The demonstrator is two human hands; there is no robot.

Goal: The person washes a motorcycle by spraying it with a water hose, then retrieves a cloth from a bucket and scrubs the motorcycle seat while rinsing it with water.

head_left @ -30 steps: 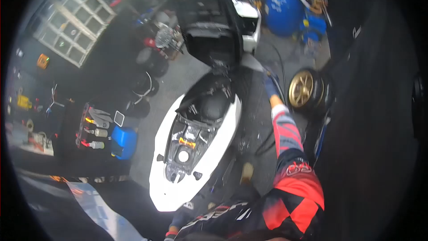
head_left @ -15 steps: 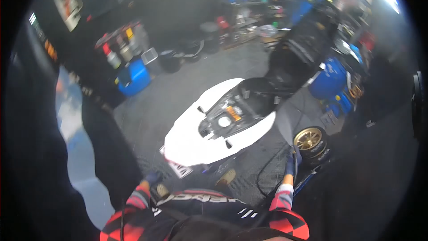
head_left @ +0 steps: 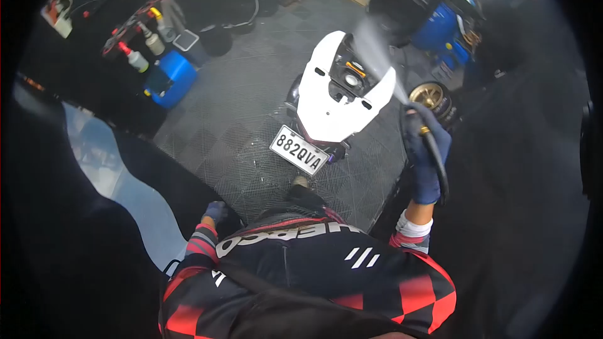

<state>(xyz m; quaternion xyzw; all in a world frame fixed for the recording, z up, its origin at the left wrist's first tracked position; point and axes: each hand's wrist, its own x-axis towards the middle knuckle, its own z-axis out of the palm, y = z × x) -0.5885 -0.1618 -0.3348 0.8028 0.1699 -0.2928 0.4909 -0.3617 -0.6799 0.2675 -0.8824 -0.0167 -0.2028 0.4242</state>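
Note:
In a blue glove, my right hand [head_left: 427, 154] is wrapped round a spray gun, its black hose [head_left: 436, 157] running down beside the wrist. A whitish spray [head_left: 377, 50] fans from the nozzle towards the upper left, over the open seat area of a scooter. White panels [head_left: 325, 110] cover the scooter's tail, and an orange part and a round white cap [head_left: 350, 80] show in its middle. A licence plate [head_left: 299, 149] hangs at its rear. My left hand [head_left: 217, 212], gloved too, hangs low at the left with its fingers curled and nothing visible in it.
A blue container [head_left: 171, 80] stands at the left beneath a rack of spray bottles [head_left: 152, 41]. A gold-rimmed wheel [head_left: 428, 96] lies right of the scooter, near a blue drum [head_left: 434, 25]. A wavy, shiny panel [head_left: 103, 163] stands at the lower left.
My view has moved to the scooter's rear. My right hand has risen with the spray gun and now sprays across the seat area. The licence plate shows fully.

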